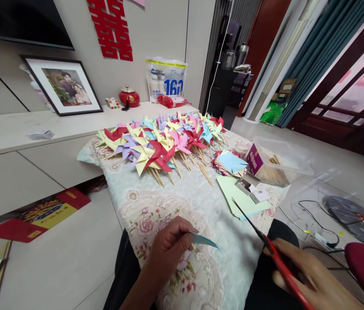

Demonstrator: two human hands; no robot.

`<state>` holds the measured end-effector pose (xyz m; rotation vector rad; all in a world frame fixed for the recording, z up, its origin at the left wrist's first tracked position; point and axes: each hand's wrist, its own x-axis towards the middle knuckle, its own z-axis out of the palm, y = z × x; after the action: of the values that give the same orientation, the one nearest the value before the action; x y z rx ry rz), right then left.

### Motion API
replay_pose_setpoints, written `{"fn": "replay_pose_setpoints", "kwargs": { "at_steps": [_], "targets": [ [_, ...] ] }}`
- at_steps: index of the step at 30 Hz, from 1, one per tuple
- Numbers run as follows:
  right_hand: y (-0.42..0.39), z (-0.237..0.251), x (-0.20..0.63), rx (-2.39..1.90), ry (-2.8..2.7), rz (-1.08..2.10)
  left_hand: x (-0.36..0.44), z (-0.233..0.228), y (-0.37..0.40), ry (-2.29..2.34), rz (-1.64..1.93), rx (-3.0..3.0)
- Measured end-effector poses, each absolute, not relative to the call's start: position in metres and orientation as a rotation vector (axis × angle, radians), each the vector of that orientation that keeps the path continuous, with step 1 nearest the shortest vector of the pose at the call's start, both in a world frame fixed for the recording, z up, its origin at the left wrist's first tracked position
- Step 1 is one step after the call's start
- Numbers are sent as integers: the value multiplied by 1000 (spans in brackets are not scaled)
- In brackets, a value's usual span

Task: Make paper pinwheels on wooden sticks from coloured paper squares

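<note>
Between thumb and fingers, my left hand (174, 243) pinches a folded piece of blue paper (205, 240) above the flowered tablecloth (156, 206). My right hand (307, 267) is wrapped round red-handled scissors (279, 260), their dark blades pointing up and left over the table's right side. Near the blade tips lie pale green paper sheets (232, 193) with a small opened box (248, 184) on them. Behind these is a stack of cut paper squares, a blue one (232, 162) on top. Many paper pinwheels (161, 155) on sticks cover the far half of the table.
Several loose sticks (205, 174) lie mid-table. A clear plastic bin (293, 165) with more sticks stands at the right edge. A white cabinet (66, 129) holds a framed photo (64, 86), a red pot (129, 98) and a plastic bag (166, 82). Cables (317, 221) trail on the floor.
</note>
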<state>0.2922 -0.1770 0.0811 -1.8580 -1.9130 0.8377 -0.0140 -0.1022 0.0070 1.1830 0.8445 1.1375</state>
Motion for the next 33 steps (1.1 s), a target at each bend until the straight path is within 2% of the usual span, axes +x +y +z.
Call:
{"fn": "replay_pose_setpoints", "kwargs": {
  "at_steps": [4, 8, 16, 20, 24, 26, 31, 33],
  "targets": [
    [-140, 71, 291, -2081, -2036, 362, -11, 5, -104, 925, 1098, 1078],
    [-109, 61, 291, -2293, -2065, 113, -8, 6, -104, 992, 1083, 925],
    [-77, 52, 285, -2405, -2119, -35, -4, 16, -95, 1008, 1122, 882],
    [-77, 45, 288, -2326, -2154, 9, -3, 19, -95, 1028, 1133, 882],
    [-85, 56, 280, -2168, -2170, -83, -1, 21, -96, 1036, 1121, 865],
    [-87, 66, 266, -1985, -2148, 17, 2, 21, -94, 1036, 1125, 846],
    [-71, 69, 217, -1435, -1855, 1059, 15, 24, -77, 1041, 1162, 820],
    [-57, 60, 201, -1351, -1685, 1241, 19, 24, -67, 1042, 1179, 854]
  ]
}}
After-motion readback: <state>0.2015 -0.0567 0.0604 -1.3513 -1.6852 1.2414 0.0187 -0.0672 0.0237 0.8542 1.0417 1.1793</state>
